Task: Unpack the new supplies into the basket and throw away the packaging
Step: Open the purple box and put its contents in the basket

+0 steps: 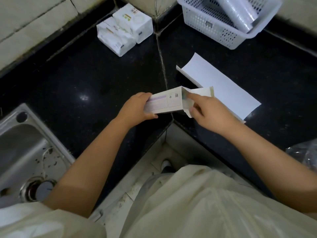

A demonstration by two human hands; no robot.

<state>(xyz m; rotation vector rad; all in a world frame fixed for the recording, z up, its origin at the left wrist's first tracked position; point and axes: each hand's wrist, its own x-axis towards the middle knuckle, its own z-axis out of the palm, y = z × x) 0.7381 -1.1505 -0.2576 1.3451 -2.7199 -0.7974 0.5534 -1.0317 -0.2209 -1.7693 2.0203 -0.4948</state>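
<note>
Bare counter [82, 79] between tissue packs [123, 30] and basket [214, 30].

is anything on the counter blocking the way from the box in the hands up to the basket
Nothing visible blocks it. The box is held above the counter; the white paper sheet lies flat between it and the basket, easily passed over.
</note>
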